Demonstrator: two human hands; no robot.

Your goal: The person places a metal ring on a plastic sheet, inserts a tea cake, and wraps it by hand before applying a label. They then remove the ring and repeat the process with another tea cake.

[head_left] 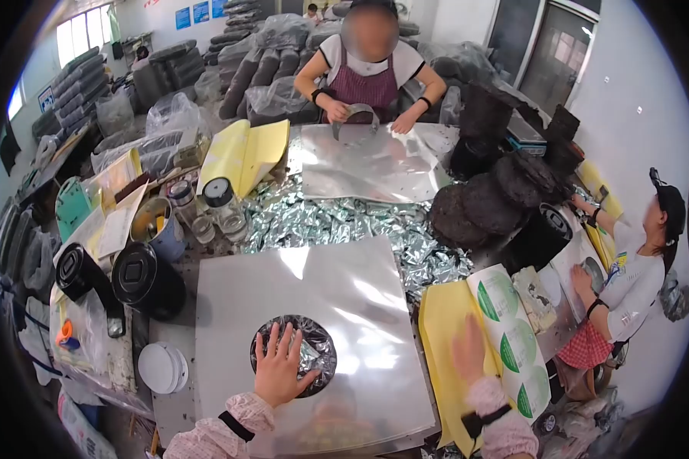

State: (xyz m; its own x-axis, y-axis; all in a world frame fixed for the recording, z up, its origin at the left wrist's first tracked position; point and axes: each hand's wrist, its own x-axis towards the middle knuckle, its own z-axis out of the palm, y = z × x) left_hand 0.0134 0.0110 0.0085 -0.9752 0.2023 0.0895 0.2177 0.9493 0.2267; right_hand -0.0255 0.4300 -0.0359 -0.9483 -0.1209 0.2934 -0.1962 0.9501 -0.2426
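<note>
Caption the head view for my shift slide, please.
Left hand spread over a dark, round, wrapped disc on a shiny metal sheet; right hand above yellow paper.

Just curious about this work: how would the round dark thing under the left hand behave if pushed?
The dark disc would probably slide, its wrinkled glossy surface lying on a smooth, shiny sheet. Flat and wide, it seems unlikely to roll or tip.

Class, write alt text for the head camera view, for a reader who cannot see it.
The left hand, fingers spread, covers part of a dark, shiny round disc on a large silvery sheet; the right hand, blurred, is near yellow paper. Opposite, a person in an apron holds a curved band.
</note>
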